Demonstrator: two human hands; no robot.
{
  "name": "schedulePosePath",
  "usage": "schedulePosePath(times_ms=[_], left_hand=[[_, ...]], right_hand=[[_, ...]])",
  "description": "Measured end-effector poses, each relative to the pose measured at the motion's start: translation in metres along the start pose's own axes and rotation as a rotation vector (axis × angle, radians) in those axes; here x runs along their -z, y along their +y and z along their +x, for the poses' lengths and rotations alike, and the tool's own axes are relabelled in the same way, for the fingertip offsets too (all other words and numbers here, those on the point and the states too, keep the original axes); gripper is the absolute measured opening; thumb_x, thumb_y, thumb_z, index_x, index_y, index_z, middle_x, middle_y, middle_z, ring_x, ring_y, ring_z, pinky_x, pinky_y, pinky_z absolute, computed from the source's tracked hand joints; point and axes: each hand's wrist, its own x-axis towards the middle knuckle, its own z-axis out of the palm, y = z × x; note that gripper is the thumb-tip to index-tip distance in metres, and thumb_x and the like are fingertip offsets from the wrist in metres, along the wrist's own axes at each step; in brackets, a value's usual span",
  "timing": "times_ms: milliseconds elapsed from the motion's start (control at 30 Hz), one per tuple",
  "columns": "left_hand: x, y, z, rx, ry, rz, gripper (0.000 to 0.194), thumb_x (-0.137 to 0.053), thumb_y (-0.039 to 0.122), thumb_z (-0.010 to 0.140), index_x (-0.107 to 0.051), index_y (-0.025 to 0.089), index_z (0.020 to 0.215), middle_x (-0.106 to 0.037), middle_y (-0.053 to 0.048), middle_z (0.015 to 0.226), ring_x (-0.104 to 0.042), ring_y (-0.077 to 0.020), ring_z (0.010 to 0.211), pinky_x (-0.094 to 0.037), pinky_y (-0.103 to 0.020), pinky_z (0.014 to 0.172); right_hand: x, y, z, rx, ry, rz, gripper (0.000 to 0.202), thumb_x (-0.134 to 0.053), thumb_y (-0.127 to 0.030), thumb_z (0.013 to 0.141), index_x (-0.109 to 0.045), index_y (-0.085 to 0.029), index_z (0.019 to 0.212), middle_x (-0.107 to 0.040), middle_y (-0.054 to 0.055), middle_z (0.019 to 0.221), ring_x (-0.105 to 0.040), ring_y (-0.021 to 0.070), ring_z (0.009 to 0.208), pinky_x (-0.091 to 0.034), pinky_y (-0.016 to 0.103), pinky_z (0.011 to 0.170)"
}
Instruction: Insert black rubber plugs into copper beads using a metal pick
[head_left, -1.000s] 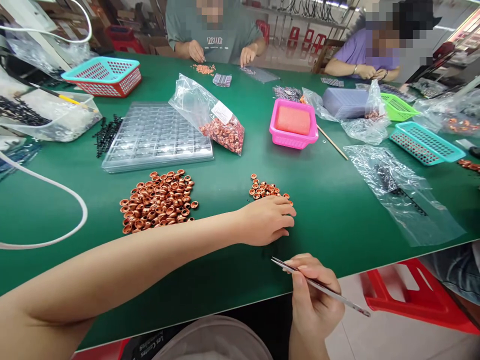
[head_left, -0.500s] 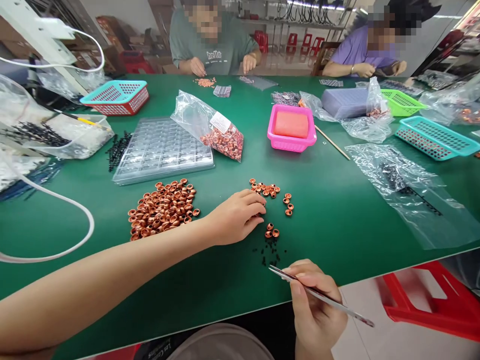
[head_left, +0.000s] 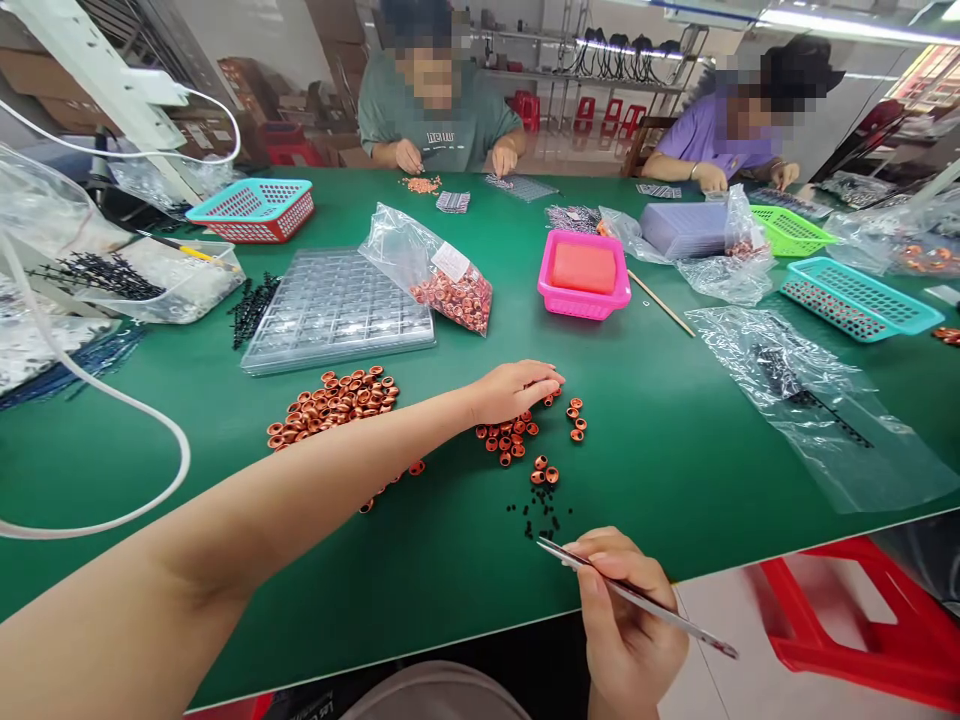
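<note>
My left hand (head_left: 511,392) lies palm down with fingers stretched out, over small copper-coloured cups. A loose cluster of these cups (head_left: 510,438) sits just below it, and a few cups (head_left: 576,420) lie to its right. The larger heap of copper cups (head_left: 341,400) is partly hidden behind my left forearm. Near the table's front edge, my right hand (head_left: 634,620) grips metal tweezers (head_left: 667,612), tips pointing left. By the tips are scattered tiny black pieces (head_left: 541,508), with three cups (head_left: 544,471) just beyond.
Behind the heap lie a clear compartment tray (head_left: 337,315) and a plastic bag of copper parts (head_left: 461,290). A pink basket (head_left: 585,298) holds an orange block. Flat plastic bags (head_left: 817,400) cover the right side. Two people (head_left: 442,120) sit opposite. A red stool (head_left: 840,610) stands at right.
My left hand has moved right and away from me, and more cups now show below it. The right hand with the tweezers has barely moved. The view has tilted up slightly.
</note>
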Motion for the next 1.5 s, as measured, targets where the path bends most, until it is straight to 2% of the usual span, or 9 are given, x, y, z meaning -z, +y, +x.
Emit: schedulePosePath(times_ms=[267, 467, 667, 767, 833, 967, 1100, 1300, 1500], left_hand=[[-0.001, 0.012, -0.024, -0.018, -0.017, -0.122, 0.037, -0.044, 0.037, 0.101, -0.073, 0.015, 0.108, -0.073, -0.008, 0.117, -0.063, -0.0206, 0.117, -0.045, -0.031, 0.108], [-0.008, 0.033, -0.046, 0.108, 0.056, -0.218, 0.041, -0.04, 0.042, 0.103, -0.07, 0.015, 0.113, -0.072, -0.008, 0.118, -0.066, -0.0214, 0.111, -0.05, -0.034, 0.103], [0.017, 0.044, -0.079, 0.201, 0.139, -0.23, 0.042, -0.036, 0.04, 0.105, -0.06, 0.018, 0.13, -0.067, -0.007, 0.129, -0.063, -0.0216, 0.118, -0.05, -0.036, 0.104], [0.032, 0.043, -0.116, 0.246, 0.18, -0.146, 0.039, -0.046, 0.04, 0.101, -0.058, 0.018, 0.131, -0.065, -0.009, 0.132, -0.06, -0.0253, 0.121, -0.047, -0.043, 0.108], [0.036, 0.043, -0.144, 0.184, 0.163, 0.079, 0.037, -0.045, 0.035, 0.102, -0.057, 0.017, 0.132, -0.061, -0.012, 0.137, -0.056, -0.0256, 0.128, -0.045, -0.045, 0.111], [0.029, 0.043, -0.192, 0.028, 0.052, 0.441, 0.041, -0.045, 0.028, 0.103, -0.05, 0.012, 0.141, -0.052, -0.015, 0.148, -0.039, -0.0284, 0.145, -0.037, -0.051, 0.119], [0.02, 0.034, -0.218, -0.001, -0.035, 0.615, 0.051, -0.047, 0.041, 0.103, -0.05, 0.011, 0.144, -0.049, -0.015, 0.15, -0.036, -0.0339, 0.146, -0.033, -0.057, 0.12], [0.039, 0.013, -0.237, 0.074, 0.084, 0.763, 0.047, -0.043, 0.035, 0.104, -0.055, 0.009, 0.141, -0.048, -0.016, 0.151, -0.035, -0.0353, 0.146, -0.034, -0.057, 0.119], [0.039, 0.026, -0.222, -0.004, 0.161, 0.644, 0.037, -0.047, 0.028, 0.102, -0.058, 0.012, 0.134, -0.059, -0.014, 0.14, -0.046, -0.0312, 0.136, -0.042, -0.05, 0.114]], right_hand=[[0.0, 0.001, 0.001, 0.014, -0.005, 0.018, 0.025, -0.062, -0.004, 0.086, -0.061, -0.022, 0.104, -0.072, 0.003, 0.087, -0.068, 0.0189, 0.08, -0.058, 0.039, 0.069], [-0.001, 0.0, 0.004, 0.02, 0.01, 0.019, 0.022, -0.063, -0.005, 0.085, -0.063, -0.02, 0.1, -0.071, 0.003, 0.085, -0.069, 0.0192, 0.079, -0.058, 0.038, 0.069], [-0.001, -0.001, 0.005, 0.011, 0.035, 0.007, 0.016, -0.065, -0.007, 0.085, -0.065, -0.02, 0.095, -0.07, 0.003, 0.082, -0.07, 0.0196, 0.078, -0.058, 0.037, 0.067], [-0.001, -0.001, 0.005, 0.017, 0.05, -0.001, 0.013, -0.066, -0.01, 0.085, -0.065, -0.019, 0.094, -0.071, 0.003, 0.081, -0.07, 0.0198, 0.077, -0.058, 0.037, 0.067], [-0.002, -0.001, 0.005, 0.014, 0.051, 0.004, 0.014, -0.066, -0.009, 0.084, -0.066, -0.019, 0.094, -0.071, 0.003, 0.081, -0.07, 0.02, 0.077, -0.058, 0.037, 0.067], [-0.004, -0.001, 0.006, 0.006, 0.076, 0.001, 0.013, -0.067, -0.007, 0.083, -0.066, -0.018, 0.091, -0.07, 0.003, 0.079, -0.07, 0.0201, 0.076, -0.058, 0.037, 0.066], [-0.007, -0.001, 0.007, 0.009, 0.127, -0.037, 0.009, -0.07, -0.012, 0.083, -0.066, -0.018, 0.087, -0.069, 0.002, 0.076, -0.069, 0.0203, 0.073, -0.057, 0.037, 0.064], [-0.008, -0.002, 0.006, -0.01, 0.135, -0.051, 0.009, -0.072, -0.012, 0.082, -0.067, -0.017, 0.088, -0.07, 0.004, 0.079, -0.07, 0.0212, 0.074, -0.056, 0.039, 0.066], [-0.009, -0.001, 0.009, 0.024, 0.16, -0.047, 0.01, -0.071, -0.009, 0.081, -0.067, -0.016, 0.087, -0.068, 0.002, 0.077, -0.069, 0.0194, 0.073, -0.055, 0.037, 0.066]])
